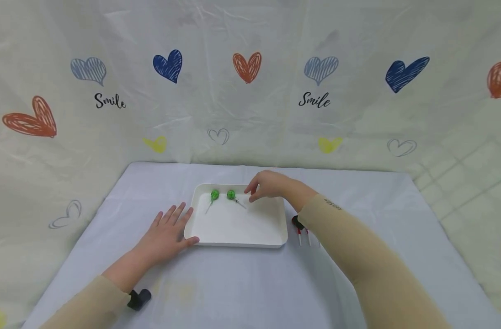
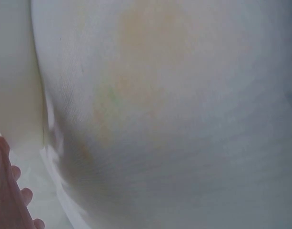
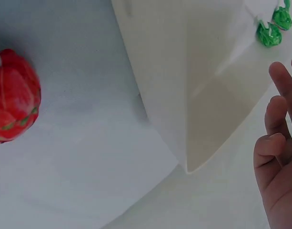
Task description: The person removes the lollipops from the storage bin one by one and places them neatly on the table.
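Note:
Two green-wrapped lollipops, a left one [image 1: 215,195] and a right one [image 1: 231,194], lie near the back wall of a white tray [image 1: 234,228]. Their sticks point toward the front. My right hand [image 1: 267,184] hovers over the tray's back right part, fingers bent and holding nothing, just right of the second lollipop. The left hand [image 1: 165,233] has its fingers spread at the tray's left edge, with the thumb at the front left corner. To the right of the tray is a red-wrapped lollipop [image 3: 15,95]; several sticks show there, partly hidden by my right forearm.
A white cloth [image 1: 234,288] covers the table, with faint yellowish stains at the front. Behind it hangs a pale sheet [image 1: 275,137] printed with hearts and "Smile". A black wrist device [image 1: 139,299] shows at the left cuff.

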Motion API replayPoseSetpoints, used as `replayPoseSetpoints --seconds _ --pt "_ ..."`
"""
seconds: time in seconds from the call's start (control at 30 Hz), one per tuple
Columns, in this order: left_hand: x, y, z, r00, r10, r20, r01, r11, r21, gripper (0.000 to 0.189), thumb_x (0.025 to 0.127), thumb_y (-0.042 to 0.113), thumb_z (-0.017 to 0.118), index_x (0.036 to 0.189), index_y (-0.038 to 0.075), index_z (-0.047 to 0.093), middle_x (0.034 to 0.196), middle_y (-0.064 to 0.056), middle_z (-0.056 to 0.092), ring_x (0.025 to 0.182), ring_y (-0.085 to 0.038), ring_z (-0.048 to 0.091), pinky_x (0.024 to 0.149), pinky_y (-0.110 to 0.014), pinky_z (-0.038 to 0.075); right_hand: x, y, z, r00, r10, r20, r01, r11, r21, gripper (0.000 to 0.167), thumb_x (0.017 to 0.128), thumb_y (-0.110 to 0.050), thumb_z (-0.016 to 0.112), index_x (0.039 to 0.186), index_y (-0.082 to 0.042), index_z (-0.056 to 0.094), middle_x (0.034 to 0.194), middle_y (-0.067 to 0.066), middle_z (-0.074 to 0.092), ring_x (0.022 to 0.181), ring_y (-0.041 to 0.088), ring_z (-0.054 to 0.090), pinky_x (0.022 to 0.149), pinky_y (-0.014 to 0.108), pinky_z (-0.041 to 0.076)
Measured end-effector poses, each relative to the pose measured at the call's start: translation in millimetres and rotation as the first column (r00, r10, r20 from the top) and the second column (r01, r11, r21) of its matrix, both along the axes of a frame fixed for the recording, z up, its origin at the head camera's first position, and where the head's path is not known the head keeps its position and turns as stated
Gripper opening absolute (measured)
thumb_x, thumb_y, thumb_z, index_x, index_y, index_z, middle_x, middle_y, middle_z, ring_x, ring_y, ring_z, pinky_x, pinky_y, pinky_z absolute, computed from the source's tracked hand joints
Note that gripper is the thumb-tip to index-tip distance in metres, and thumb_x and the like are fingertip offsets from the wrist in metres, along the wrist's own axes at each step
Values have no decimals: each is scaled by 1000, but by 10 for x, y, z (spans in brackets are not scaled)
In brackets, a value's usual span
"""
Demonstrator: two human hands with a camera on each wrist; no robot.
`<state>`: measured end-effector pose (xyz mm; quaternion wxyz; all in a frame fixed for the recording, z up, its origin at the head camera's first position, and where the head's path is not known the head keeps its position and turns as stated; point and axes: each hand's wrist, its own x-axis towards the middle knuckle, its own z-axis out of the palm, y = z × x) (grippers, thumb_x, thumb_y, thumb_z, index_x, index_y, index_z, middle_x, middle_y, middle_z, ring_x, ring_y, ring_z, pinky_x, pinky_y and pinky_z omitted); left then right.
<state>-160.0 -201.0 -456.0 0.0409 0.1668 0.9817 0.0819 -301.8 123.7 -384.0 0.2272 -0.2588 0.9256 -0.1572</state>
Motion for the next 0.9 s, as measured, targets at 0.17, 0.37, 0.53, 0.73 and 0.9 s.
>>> replayPoseSetpoints --seconds 0.17,0.37,0.53,0.73,0.9 --pt "2 6 -8 1000 1 -1 -1 1000 -6 97 89 71 52 159 11 21 164 -16 14 149 -40 13 117 -63 8 -28 -143 -66 1000 -13 26 12 999 40 34 86 -33 79 119 -25 74 98 -9 67 98 13 58 88 32 50" --pt "9 21 5 1000 -8 -11 8 1000 5 97 89 73 50 159 11 22 164 -16 15 149 -40 13 117 -63 9 -39 -250 -123 1000 30 8 -31 997 72 34 86 -32 79 118 -22 74 94 -7 67 92 13 59 84 30 51" --pt "1 30 12 1000 -3 1 3 1000 3 96 90 70 52 159 12 21 165 -15 14 150 -39 11 118 -62 8 -47 -300 -150 999 26 -22 -23 992 121 32 85 -32 80 115 -21 75 93 -6 66 90 14 58 84 31 50" --pt "0 16 31 1000 1 -4 -1 1000 -11 96 90 69 55 159 11 22 164 -16 15 149 -40 13 117 -63 10 -76 -345 -192 998 42 -39 -35 985 167 30 86 -32 79 114 -21 75 96 -6 65 91 13 58 85 31 50" --pt "10 5 45 1000 5 -1 -5 1000 -3 94 90 64 58 158 10 23 164 -17 16 149 -40 13 117 -63 10 -75 -403 -191 996 67 -58 -55 980 190 29 86 -31 79 112 -19 75 99 -5 66 91 13 58 87 31 50"
